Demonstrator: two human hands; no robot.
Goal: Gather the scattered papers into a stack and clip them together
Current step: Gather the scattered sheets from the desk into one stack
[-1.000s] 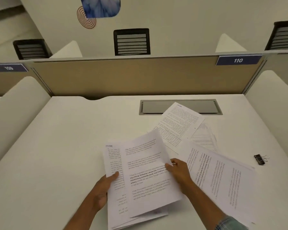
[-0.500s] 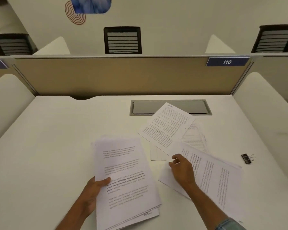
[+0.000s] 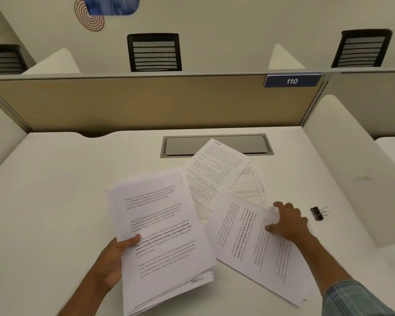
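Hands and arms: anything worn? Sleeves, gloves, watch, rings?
Both the left hand and the right hand are bare: no gloves, and no rings or watch show. The left forearm is uncovered to the frame edge. The right arm has a light blue denim-like sleeve with pale stitching, ending well short of the wrist.

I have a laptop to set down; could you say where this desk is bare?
Bare: the desk left of the held stack, up to the partition. Crowded: loose sheets from cable tray to right hand, binder clip beyond.
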